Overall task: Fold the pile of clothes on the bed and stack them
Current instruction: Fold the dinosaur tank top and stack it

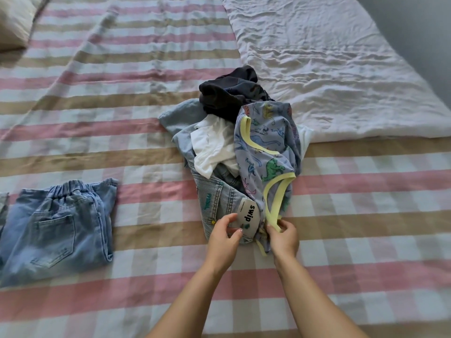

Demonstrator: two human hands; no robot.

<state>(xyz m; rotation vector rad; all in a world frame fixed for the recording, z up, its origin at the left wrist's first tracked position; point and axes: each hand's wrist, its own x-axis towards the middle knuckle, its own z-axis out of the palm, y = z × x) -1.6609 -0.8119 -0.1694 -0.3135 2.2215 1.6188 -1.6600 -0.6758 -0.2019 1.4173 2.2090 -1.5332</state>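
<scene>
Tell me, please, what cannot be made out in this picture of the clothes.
Head view only:
- denim: mostly buried under the top and white cloth; garment type unclear.
- dark cloth: crumpled, type unclear.
- tag: small print too small; left hand covers its corner.
- folded jeans: cut off by the left edge.
- right hand: pinches the top's trim, hiding the cloth beneath.
</scene>
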